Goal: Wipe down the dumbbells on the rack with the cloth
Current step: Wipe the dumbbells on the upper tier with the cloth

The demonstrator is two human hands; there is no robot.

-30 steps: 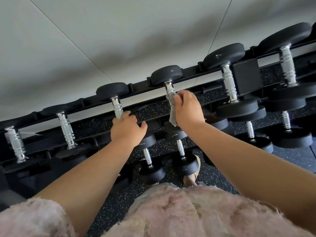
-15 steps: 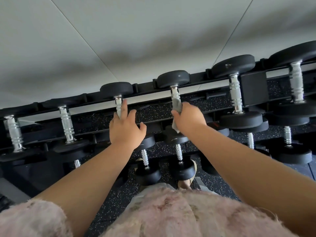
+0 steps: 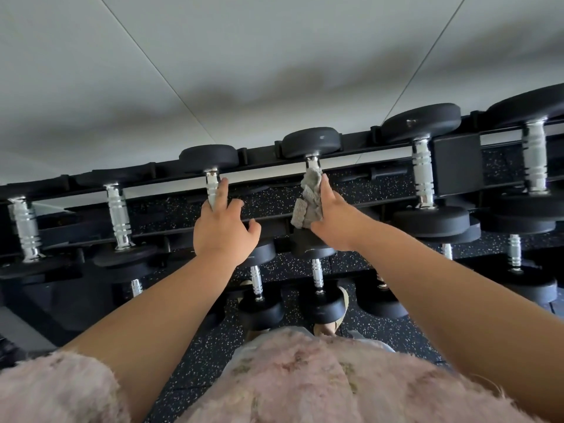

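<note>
Black dumbbells with chrome handles lie in a row on the black rack (image 3: 366, 152). My right hand (image 3: 335, 221) holds a grey cloth (image 3: 308, 203) against the handle of the middle dumbbell (image 3: 311, 141), its index finger pointing up beside the cloth. The cloth covers most of that handle. My left hand (image 3: 224, 227) rests on the handle of the neighbouring dumbbell (image 3: 210, 158) to the left, fingers stretched along the chrome and thumb spread to the right.
More dumbbells sit to the left (image 3: 117, 215) and right (image 3: 422, 175) on the top tier, and others on a lower tier (image 3: 319, 288). A white wall (image 3: 274, 56) stands behind the rack. Speckled rubber floor (image 3: 207, 355) and my sandalled foot (image 3: 332, 325) lie below.
My left hand has let go of its grip on the handle and now lies on it with straight fingers. My right hand has rubbed the cloth down and back up along its handle.
</note>
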